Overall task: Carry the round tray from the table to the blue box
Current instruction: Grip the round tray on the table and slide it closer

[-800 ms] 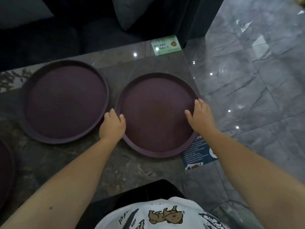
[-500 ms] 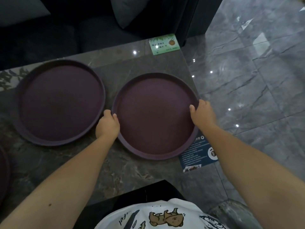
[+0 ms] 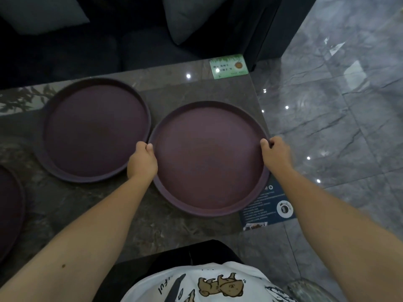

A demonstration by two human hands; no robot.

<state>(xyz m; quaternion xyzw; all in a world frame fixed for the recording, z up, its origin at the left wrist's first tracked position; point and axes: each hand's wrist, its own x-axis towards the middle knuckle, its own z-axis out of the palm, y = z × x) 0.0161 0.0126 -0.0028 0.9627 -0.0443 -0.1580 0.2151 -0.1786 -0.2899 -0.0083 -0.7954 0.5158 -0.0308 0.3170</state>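
Observation:
A dark purple round tray (image 3: 209, 158) sits at the right end of the marble table (image 3: 170, 227). My left hand (image 3: 142, 161) grips its left rim, thumb over the edge. My right hand (image 3: 275, 154) grips its right rim, fingers curled under. The tray's right side reaches the table's edge, and its near rim looks slightly raised. The blue box is not in view.
A second purple tray (image 3: 96, 129) lies just left of the held one, rims nearly touching. Part of a third tray (image 3: 8, 210) shows at the far left. A green card (image 3: 229, 66) and a blue card (image 3: 268, 208) lie on the table. Dark sofa behind, grey floor right.
Both hands went from resting flat on the tray's sides to closing around its rims. The tray looks closer and slightly raised at the near side.

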